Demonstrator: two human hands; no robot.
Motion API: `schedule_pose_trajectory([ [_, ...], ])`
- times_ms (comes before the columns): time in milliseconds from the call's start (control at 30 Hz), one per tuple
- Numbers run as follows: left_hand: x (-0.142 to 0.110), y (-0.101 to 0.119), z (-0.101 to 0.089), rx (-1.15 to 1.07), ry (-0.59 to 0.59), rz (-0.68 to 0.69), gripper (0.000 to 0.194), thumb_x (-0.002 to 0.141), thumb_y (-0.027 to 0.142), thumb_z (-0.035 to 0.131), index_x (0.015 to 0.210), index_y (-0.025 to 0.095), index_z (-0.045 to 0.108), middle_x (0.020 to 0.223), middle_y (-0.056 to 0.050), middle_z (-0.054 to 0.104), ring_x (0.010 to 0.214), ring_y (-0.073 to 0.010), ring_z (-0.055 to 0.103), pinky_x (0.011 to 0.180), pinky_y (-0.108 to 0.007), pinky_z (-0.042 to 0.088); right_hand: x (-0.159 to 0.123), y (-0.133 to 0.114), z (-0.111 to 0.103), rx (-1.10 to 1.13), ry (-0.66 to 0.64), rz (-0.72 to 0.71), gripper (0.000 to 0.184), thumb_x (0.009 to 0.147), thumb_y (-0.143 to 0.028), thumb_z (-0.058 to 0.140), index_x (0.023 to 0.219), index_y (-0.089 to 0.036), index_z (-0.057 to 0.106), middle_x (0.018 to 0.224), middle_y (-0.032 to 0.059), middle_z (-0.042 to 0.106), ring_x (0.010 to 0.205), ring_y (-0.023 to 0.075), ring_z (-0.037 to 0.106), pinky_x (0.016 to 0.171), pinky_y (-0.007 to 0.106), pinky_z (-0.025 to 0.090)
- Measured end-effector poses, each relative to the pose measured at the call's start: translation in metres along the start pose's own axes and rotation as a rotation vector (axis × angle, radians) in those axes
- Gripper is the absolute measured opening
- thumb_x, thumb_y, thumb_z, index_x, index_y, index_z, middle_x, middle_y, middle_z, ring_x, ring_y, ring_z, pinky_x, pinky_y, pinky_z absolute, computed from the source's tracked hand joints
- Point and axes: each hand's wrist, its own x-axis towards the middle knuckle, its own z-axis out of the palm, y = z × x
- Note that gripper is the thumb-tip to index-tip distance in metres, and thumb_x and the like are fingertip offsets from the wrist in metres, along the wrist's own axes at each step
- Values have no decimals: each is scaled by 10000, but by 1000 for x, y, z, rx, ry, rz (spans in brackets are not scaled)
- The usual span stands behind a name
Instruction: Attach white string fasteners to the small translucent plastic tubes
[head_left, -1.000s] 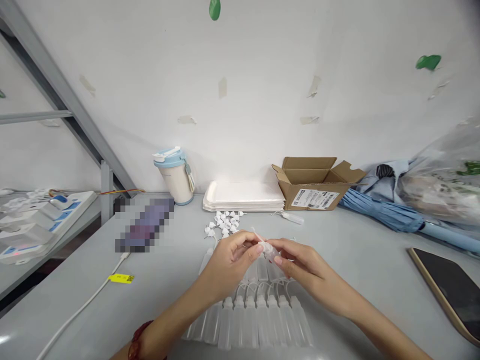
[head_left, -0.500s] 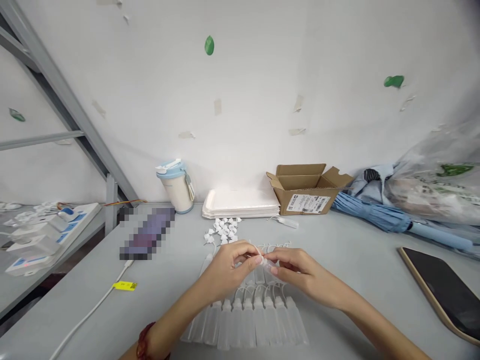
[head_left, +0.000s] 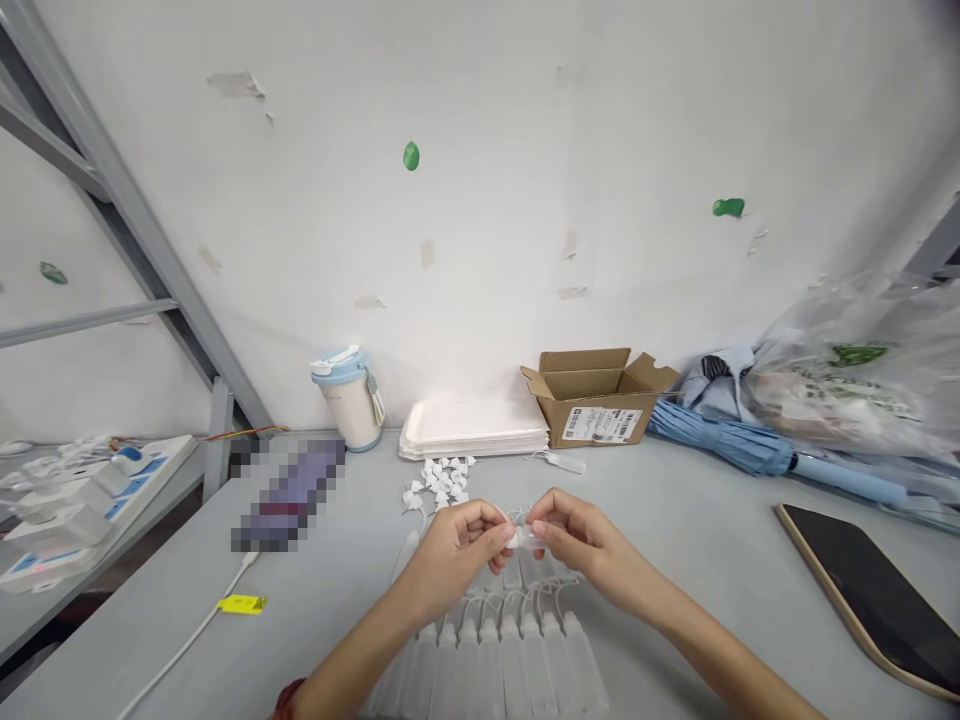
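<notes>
My left hand (head_left: 466, 550) pinches the white cap (head_left: 513, 538) of a small translucent plastic bottle between thumb and fingers. The bottle (head_left: 532, 538) lies sideways, its body gripped by the thumb and fingers of my right hand (head_left: 581, 545). Below my hands, several like bottles (head_left: 487, 665) lie side by side in a row, their white cords (head_left: 517, 600) curving up from the necks. More bottles (head_left: 512, 572) form a second row, partly hidden by my hands. Behind my left hand, loose white caps (head_left: 442, 480) are heaped on the grey table (head_left: 675, 530).
Against the wall stand a cream tumbler (head_left: 351, 405), a stack of white envelopes (head_left: 476, 430) and an open cardboard box (head_left: 600, 405). A single bottle (head_left: 566, 463) lies before the box. To the right are a blue umbrella (head_left: 727, 440) and a phone (head_left: 874, 590); a cable (head_left: 180, 650) runs left.
The view has tilted up and shifted slightly. The bottle in my hands has turned more level, and my right hand's fingers have changed their hold on its body.
</notes>
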Motion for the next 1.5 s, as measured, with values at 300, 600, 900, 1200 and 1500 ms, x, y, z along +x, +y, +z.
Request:
schedule_pose_trajectory([
  [300, -3, 2, 1, -2, 106, 8, 140, 749, 274, 632, 781, 139, 608, 737, -18, 601, 687, -131, 558, 644, -246, 458, 2, 8, 11, 113, 47, 58, 317, 829, -484, 498, 785, -170, 487, 610, -20, 536, 496, 69, 326, 448, 193, 247],
  [600, -3, -2, 5, 139, 156, 155, 71, 712, 165, 623, 781, 151, 618, 818, -40, 604, 787, -167, 585, 750, -290, 485, 7, 13, 13, 270, 43, 145, 373, 779, -539, 525, 737, -177, 443, 566, -42, 503, 423, 37, 272, 395, 178, 186],
  [900, -1, -6, 3, -148, 71, -24, 178, 722, 283, 659, 796, 128, 616, 652, -10, 601, 623, -124, 565, 626, -249, 468, 1, 5, 13, 131, 95, 82, 331, 837, -490, 479, 758, -168, 501, 607, -20, 522, 463, 54, 307, 415, 190, 220],
  [1200, -2, -4, 4, -48, 75, 48, 141, 714, 194, 645, 846, 153, 675, 837, -41, 627, 737, -143, 566, 663, -243, 488, 4, 8, 13, 206, 67, 144, 345, 823, -519, 472, 757, -180, 467, 554, -49, 487, 420, 45, 285, 402, 190, 199],
  [1500, 3, -2, -1, -83, -26, -72, 272, 797, 361, 559, 695, 120, 633, 586, -1, 569, 499, -107, 548, 514, -229, 462, 4, 9, 11, 228, 52, 163, 336, 823, -517, 472, 772, -185, 457, 556, -59, 490, 396, 33, 260, 386, 177, 185],
])
